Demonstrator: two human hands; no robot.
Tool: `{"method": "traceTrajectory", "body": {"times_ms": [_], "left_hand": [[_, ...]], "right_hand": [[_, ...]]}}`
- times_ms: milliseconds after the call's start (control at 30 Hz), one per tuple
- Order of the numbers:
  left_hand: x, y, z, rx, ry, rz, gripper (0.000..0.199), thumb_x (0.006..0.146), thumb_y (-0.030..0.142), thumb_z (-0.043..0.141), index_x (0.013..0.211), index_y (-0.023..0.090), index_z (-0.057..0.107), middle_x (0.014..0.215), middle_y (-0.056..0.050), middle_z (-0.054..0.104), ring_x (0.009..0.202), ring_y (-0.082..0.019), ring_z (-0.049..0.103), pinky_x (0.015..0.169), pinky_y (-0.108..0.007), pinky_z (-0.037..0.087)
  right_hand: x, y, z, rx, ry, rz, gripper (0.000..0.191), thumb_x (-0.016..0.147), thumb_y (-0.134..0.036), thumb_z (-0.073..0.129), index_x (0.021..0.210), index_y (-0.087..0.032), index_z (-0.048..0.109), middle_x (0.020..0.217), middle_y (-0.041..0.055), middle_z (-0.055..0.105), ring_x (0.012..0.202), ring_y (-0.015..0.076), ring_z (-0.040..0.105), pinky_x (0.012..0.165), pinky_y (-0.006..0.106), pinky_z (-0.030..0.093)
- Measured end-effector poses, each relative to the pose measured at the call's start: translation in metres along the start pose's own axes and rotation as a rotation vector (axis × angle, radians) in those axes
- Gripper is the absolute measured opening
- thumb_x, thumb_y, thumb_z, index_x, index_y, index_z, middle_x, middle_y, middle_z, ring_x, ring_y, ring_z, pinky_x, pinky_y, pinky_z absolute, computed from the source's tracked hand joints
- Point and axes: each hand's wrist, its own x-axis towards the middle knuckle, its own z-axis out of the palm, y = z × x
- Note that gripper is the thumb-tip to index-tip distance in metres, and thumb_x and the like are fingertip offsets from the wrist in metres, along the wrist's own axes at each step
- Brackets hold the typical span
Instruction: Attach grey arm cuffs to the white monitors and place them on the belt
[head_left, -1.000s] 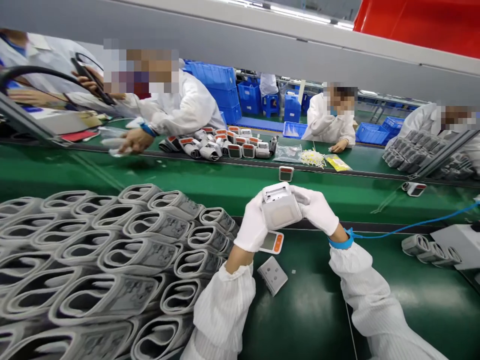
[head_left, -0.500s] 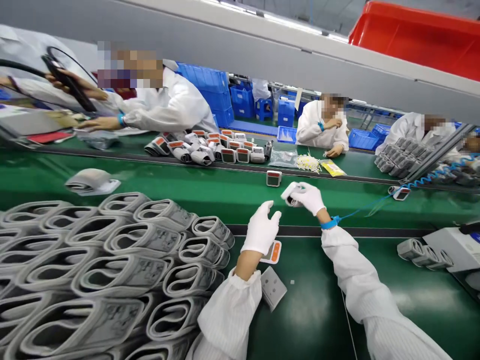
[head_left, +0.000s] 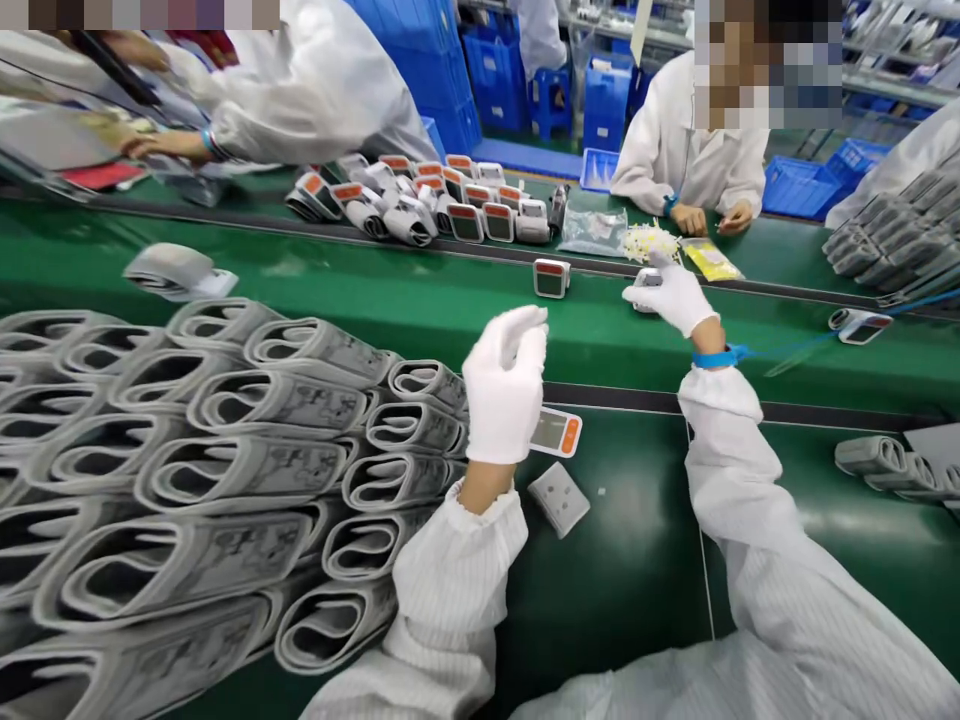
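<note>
My left hand, in a white glove, is raised over the bench edge beside the grey cuffs. Its fingers are loosely curved and nothing shows between them. Just behind it lies a white monitor unit with orange buttons, and nearer me a small grey block with dots on top. My gloved right hand, a blue band at its wrist, reaches over the green belt. Between its thumb and fingers is a wrist blood pressure monitor, partly covered by the hand.
Another monitor stands on the green belt, and one more is to the right. A rolled cuff lies at left. Across the belt are a pile of monitors, a yellow packet and co-workers in white coats.
The view has tilted down. My right hand has moved right and farther out with the monitor, down by the belt. My left hand has turned more upright, its fingers drawn closer together.
</note>
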Motion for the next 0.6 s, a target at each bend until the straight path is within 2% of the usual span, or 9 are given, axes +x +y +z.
{"method": "traceTrajectory", "body": {"times_ms": [67, 100, 167, 233, 300, 367, 433, 467, 600], "left_hand": [[-0.004, 0.009, -0.002, -0.008, 0.018, 0.018, 0.025, 0.092, 0.028, 0.059, 0.112, 0.017, 0.068, 0.117, -0.010, 0.077, 0.105, -0.021, 0.074, 0.088, -0.033, 0.061], [-0.006, 0.014, -0.003, -0.014, 0.029, 0.030, 0.024, 0.093, 0.028, 0.059, 0.112, 0.017, 0.068, 0.117, -0.010, 0.077, 0.104, -0.020, 0.075, 0.087, -0.033, 0.062], [-0.009, 0.021, -0.007, -0.027, 0.046, 0.058, 0.023, 0.094, 0.028, 0.058, 0.112, 0.017, 0.067, 0.117, -0.009, 0.076, 0.104, -0.021, 0.075, 0.087, -0.034, 0.062], [-0.012, 0.027, -0.010, -0.047, 0.053, 0.087, 0.022, 0.095, 0.028, 0.058, 0.111, 0.016, 0.067, 0.116, -0.010, 0.076, 0.104, -0.022, 0.075, 0.087, -0.035, 0.062], [-0.013, 0.032, -0.014, -0.062, 0.050, 0.104, 0.022, 0.096, 0.030, 0.059, 0.111, 0.017, 0.067, 0.117, -0.010, 0.076, 0.105, -0.023, 0.074, 0.087, -0.036, 0.062], [-0.015, 0.036, -0.018, -0.052, 0.027, 0.096, 0.024, 0.096, 0.035, 0.059, 0.112, 0.018, 0.067, 0.118, -0.010, 0.075, 0.107, -0.023, 0.074, 0.089, -0.037, 0.061], [-0.017, 0.041, -0.023, -0.021, -0.063, 0.040, 0.031, 0.096, 0.041, 0.060, 0.116, 0.019, 0.067, 0.125, -0.011, 0.073, 0.113, -0.025, 0.071, 0.094, -0.038, 0.060], [-0.018, 0.043, -0.025, -0.008, -0.138, -0.009, 0.036, 0.094, 0.043, 0.062, 0.121, 0.019, 0.066, 0.130, -0.012, 0.071, 0.118, -0.026, 0.069, 0.097, -0.040, 0.059], [-0.020, 0.041, -0.023, -0.044, -0.493, -0.250, 0.059, 0.093, 0.049, 0.062, 0.145, 0.023, 0.051, 0.147, -0.015, 0.060, 0.130, -0.029, 0.063, 0.102, -0.043, 0.056]], "right_hand": [[-0.028, -0.030, -0.007, -0.019, -0.194, -0.171, 0.085, 0.074, -0.038, 0.086, 0.149, -0.013, 0.054, 0.146, 0.0137, 0.061, 0.129, 0.0292, 0.062, 0.114, 0.038, 0.044], [-0.048, -0.047, -0.005, -0.062, -0.343, -0.366, 0.087, 0.074, -0.040, 0.086, 0.151, -0.015, 0.052, 0.152, 0.0127, 0.056, 0.135, 0.0305, 0.057, 0.116, 0.040, 0.042], [-0.095, -0.079, 0.013, -0.166, -0.609, -0.687, 0.088, 0.072, -0.036, 0.087, 0.151, -0.018, 0.051, 0.152, 0.0115, 0.056, 0.134, 0.0319, 0.057, 0.111, 0.043, 0.048], [-0.140, -0.100, 0.045, -0.296, -0.733, -0.882, 0.089, 0.066, -0.029, 0.088, 0.146, -0.010, 0.052, 0.142, 0.0186, 0.061, 0.129, 0.0374, 0.058, 0.101, 0.048, 0.052], [-0.169, -0.107, 0.076, -0.430, -0.792, -0.906, 0.055, 0.078, -0.019, 0.075, 0.130, -0.009, 0.060, 0.116, 0.0171, 0.071, 0.104, 0.0327, 0.067, 0.086, 0.045, 0.054], [-0.178, -0.105, 0.090, -0.447, -0.832, -0.815, 0.042, 0.082, -0.024, 0.071, 0.121, -0.011, 0.062, 0.099, 0.0135, 0.072, 0.085, 0.0289, 0.069, 0.073, 0.040, 0.054], [-0.172, -0.101, 0.080, -0.319, -0.752, -0.701, 0.052, 0.080, -0.036, 0.074, 0.125, -0.013, 0.060, 0.100, 0.0115, 0.073, 0.082, 0.0280, 0.069, 0.070, 0.038, 0.054], [-0.166, -0.099, 0.068, -0.227, -0.632, -0.657, 0.061, 0.079, -0.040, 0.076, 0.131, -0.014, 0.057, 0.106, 0.0115, 0.073, 0.087, 0.0289, 0.070, 0.074, 0.039, 0.056], [-0.149, -0.104, 0.011, 0.034, 0.071, -0.541, 0.083, 0.083, -0.042, 0.078, 0.154, -0.020, 0.041, 0.142, 0.0144, 0.061, 0.131, 0.0352, 0.059, 0.110, 0.047, 0.050]]}}
